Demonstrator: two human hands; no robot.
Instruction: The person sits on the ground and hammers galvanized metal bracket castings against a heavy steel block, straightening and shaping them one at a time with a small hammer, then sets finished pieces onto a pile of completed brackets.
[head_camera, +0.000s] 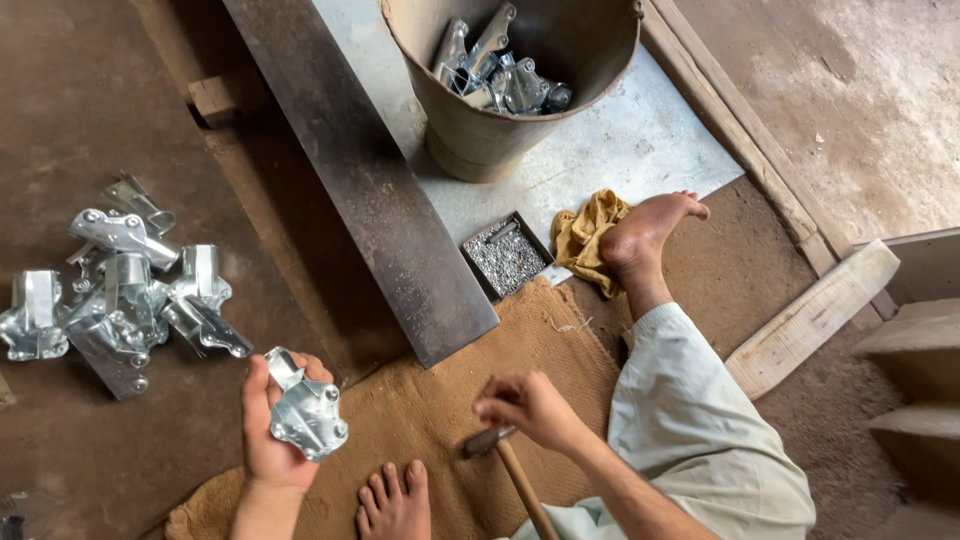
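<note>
My left hand (268, 428) holds a shiny folded metal bracket (305, 410) up in front of me, low and left of centre. My right hand (530, 405) grips a hammer with a wooden handle (522, 485) just below its steel head (487, 440). Both hover over a burlap mat (440, 390) on the floor. My bare feet show, one at the bottom centre (393, 500) and one stretched out to the right (645, 235).
A pile of similar metal brackets (115, 290) lies on the dark floor at left. A long dark steel bar (365, 180) runs diagonally. A small tray of rivets (505, 255), a yellow rag (585, 235) and a bucket of brackets (520, 70) sit beyond it.
</note>
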